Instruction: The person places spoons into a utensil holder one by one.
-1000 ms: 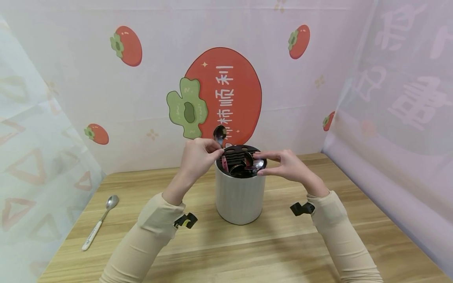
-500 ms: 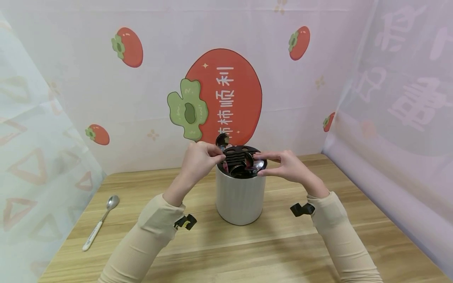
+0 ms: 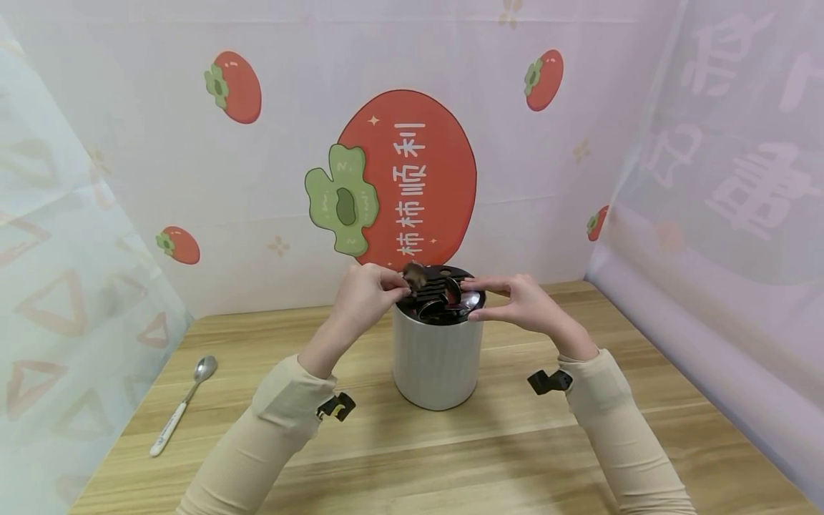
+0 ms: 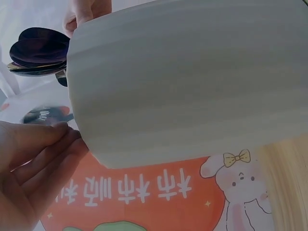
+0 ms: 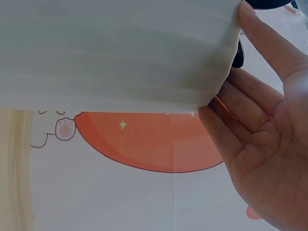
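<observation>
My left hand pinches a spoon between thumb and fingers at the left edge of a utensil holder. The spoon's bowl stands just above the black slotted lid; in the left wrist view the spoon is blurred and its handle is hidden. The holder is a white, ribbed cylinder standing upright. Several dark, shiny spoons have their bowls up out of the lid. My right hand rests on the right of the holder's rim, its fairly straight fingers and thumb spread along it.
Another spoon with a white handle lies on the wooden table at the left, bowl pointing away. A printed cloth backdrop with persimmon pictures closes off the back and sides. A black wrist mount sits by each sleeve.
The spoon in my left hand has gone down, its bowl dropping from above the holder to just over the lid and shifting slightly right. The right hand has stayed at the rim.
</observation>
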A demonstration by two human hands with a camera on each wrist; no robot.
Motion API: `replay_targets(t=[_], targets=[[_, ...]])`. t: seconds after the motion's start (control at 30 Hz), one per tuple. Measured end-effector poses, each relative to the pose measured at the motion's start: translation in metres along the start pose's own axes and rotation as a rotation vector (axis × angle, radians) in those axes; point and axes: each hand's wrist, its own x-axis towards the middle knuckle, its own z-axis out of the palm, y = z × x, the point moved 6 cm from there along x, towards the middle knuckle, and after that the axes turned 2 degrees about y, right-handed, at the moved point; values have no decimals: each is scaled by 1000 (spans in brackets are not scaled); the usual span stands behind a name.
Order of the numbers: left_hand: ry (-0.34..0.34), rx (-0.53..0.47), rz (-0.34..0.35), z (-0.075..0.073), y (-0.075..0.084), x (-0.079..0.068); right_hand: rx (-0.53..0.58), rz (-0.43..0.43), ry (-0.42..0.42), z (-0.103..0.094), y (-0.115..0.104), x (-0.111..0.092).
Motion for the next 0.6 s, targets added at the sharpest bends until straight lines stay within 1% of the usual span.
replay_targets(t=[0.1,0.23,0.47,0.6], targets=[[34,6,13,-2,-2,-2,-4,-6,1,0,0,0],[79,0,18,-6,-10,-5,-9,-6,0,1,1,0],[133,-54,-4,-9,-25,-14,-18,7,4,0,1,-1],[173,-63,-12,-10,-36,-18,-17,12,6,-1,0,-1]])
